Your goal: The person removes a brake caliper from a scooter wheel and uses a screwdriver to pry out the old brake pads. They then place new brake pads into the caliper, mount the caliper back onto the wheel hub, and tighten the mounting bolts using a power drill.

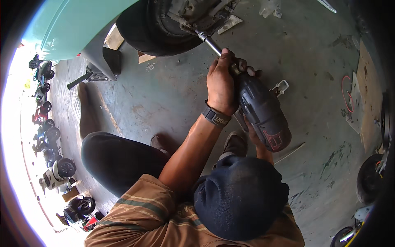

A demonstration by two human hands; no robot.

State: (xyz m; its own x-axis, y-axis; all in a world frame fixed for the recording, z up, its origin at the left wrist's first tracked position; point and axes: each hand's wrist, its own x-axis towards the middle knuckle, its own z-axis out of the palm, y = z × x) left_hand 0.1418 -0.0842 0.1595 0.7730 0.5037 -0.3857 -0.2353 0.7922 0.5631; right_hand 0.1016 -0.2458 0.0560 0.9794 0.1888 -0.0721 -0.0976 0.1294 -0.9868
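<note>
A dark cordless impact wrench (263, 111) with a red-trimmed rear end lies across the middle, pointing up and left. My left hand (222, 78), with a dark band on the wrist, is closed around its nose. Below the tool's body my right hand (254, 133) shows only in part; its fingers are hidden near the handle. From the nose a chrome socket extension (210, 42) runs to a greasy metal hub assembly (191, 12). The extension's tip meets that assembly beside a black tyre (142, 35); the exact fastener is too small to make out.
Mint-green bodywork (70, 24) hangs at the upper left, above a grey stand-like part (98, 61). A small metal bracket (280, 87) lies beyond the wrench. Several scooters (49, 136) line the left side. Cardboard (364, 86) and a red cord (348, 96) are at right.
</note>
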